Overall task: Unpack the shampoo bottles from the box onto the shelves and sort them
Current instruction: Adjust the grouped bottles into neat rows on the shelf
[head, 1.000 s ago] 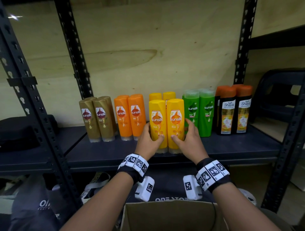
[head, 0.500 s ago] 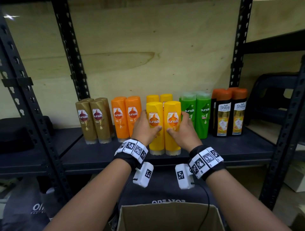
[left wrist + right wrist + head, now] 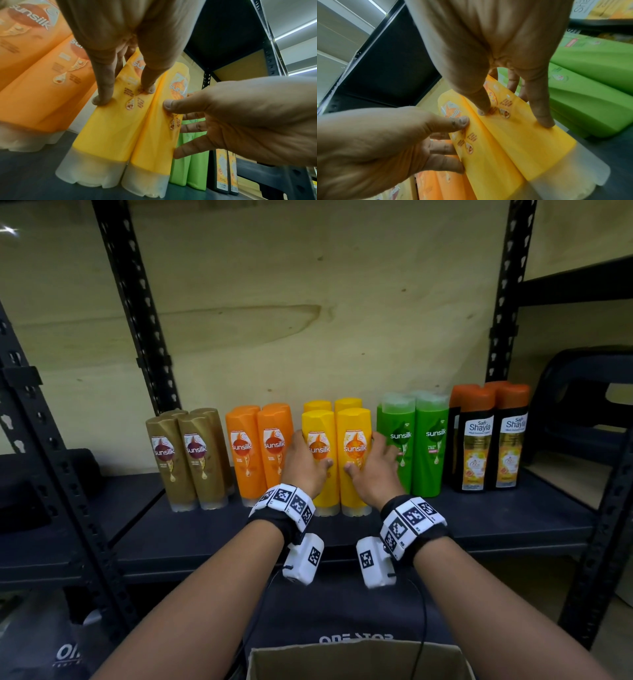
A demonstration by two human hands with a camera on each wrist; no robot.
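Left hand [image 3: 306,465] and right hand [image 3: 371,470] each grasp a yellow bottle [image 3: 354,453] on the shelf [image 3: 496,518].

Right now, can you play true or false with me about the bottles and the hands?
1. The left hand holds a yellow bottle. True.
2. The right hand holds a green bottle. False: it holds the other front yellow bottle.
3. The green bottles stand right of the yellow ones. True.
4. The gold bottles lie flat. False: they stand upright on the shelf.
5. A box sits below the hands. True.
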